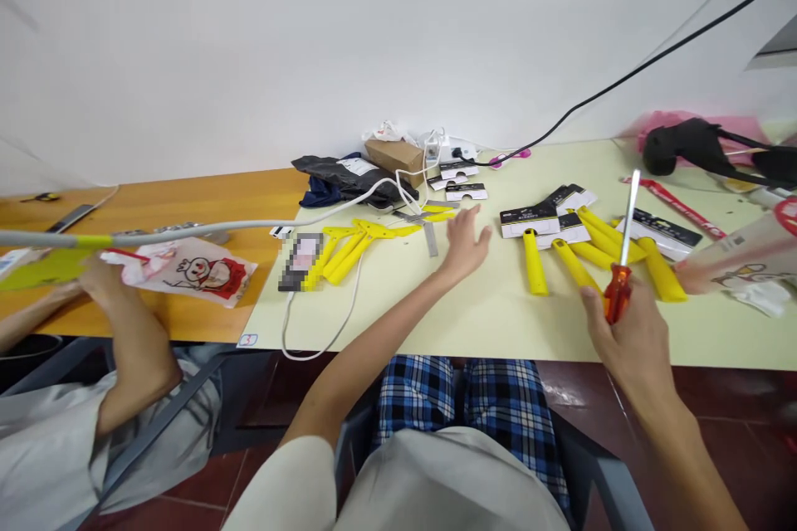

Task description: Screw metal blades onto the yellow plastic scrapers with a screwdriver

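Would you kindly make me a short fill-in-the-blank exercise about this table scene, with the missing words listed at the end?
1. The red-handled tool with a metal shaft in the right hand is a ____.
2. The left hand is open, holding ____.
3. The handles lying beside the printed cards are coloured ____.
4. In the picture, the co-worker's arm is at the far ____.

Missing words: screwdriver; nothing; yellow; left.

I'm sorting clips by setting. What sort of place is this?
Probably a shared workroom: a screwdriver in the person's right hand, yellow handles lying among printed cards on the pale table, and another person seated at the adjoining wooden table.
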Motion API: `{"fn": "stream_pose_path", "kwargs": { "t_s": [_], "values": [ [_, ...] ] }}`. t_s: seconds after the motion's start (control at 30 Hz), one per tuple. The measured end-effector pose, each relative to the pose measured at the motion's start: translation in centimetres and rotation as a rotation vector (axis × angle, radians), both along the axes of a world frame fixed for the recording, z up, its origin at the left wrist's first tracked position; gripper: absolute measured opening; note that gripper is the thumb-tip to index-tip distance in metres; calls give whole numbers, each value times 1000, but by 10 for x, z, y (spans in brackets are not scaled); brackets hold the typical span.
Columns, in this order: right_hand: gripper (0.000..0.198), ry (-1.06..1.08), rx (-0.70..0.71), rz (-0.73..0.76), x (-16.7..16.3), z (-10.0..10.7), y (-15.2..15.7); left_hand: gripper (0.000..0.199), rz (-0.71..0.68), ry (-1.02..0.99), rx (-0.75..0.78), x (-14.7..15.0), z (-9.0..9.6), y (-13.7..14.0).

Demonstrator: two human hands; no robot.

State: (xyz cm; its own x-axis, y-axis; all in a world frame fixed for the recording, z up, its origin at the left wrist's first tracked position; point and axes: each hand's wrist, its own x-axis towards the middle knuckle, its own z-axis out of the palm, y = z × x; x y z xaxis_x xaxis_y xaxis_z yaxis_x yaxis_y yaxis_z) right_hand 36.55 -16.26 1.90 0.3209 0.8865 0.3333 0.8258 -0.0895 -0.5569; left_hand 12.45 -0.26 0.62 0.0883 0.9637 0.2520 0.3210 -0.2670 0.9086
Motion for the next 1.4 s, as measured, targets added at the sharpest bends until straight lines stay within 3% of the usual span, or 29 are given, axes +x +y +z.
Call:
{"fn": "stream_pose_path", "kwargs": {
  "t_s": [0.07, 0.13, 0.23, 0.3, 0.43, 0.57, 0.67, 0.73, 0.8, 0.9, 1.0, 1.13, 1.27, 1.4],
  "values": [
    [47, 31, 92, 62, -16, 10, -1, 35, 99, -53, 88, -57, 5, -10],
    [36, 192, 164, 159, -41, 16, 9, 30, 132, -26, 120, -115, 11, -17],
    [31, 531, 74, 471, -90, 15, 40, 34, 291, 243, 69, -188, 17, -25],
    [32, 648, 8, 590, -124, 8, 68, 46, 433, 471, -31, -220, 18, -27],
    [30, 685, -47, 545, -177, -10, 120, 44, 365, 754, -140, -243, 14, -26],
    [46, 714, -51, 471, -187, -27, 148, 37, 289, 958, -97, -238, 10, -25],
    [57, 691, -38, 445, -164, -32, 156, 42, 288, 1048, -16, -231, 15, -31],
    [60, 674, -17, 424, -143, -33, 159, 46, 307, 1006, 71, -221, 23, -39],
    [62, 674, 5, 397, -125, -31, 163, 46, 299, 854, 142, -204, 31, -48],
    [65, 733, 10, 384, -116, -26, 173, 39, 144, 445, 120, -164, 34, -56],
    [65, 850, -16, 430, -126, -22, 184, 31, -113, -72, -123, -115, 25, -49],
    [64, 992, -22, 505, -138, -21, 194, 44, -195, -491, -350, -67, 8, -22],
    [72, 1084, -20, 533, -131, -25, 194, 48, -177, -603, -353, -53, -9, -3],
    [74, 1151, -30, 563, -126, -30, 196, 41, -130, -471, -172, -57, -25, 0]
  ]
}}
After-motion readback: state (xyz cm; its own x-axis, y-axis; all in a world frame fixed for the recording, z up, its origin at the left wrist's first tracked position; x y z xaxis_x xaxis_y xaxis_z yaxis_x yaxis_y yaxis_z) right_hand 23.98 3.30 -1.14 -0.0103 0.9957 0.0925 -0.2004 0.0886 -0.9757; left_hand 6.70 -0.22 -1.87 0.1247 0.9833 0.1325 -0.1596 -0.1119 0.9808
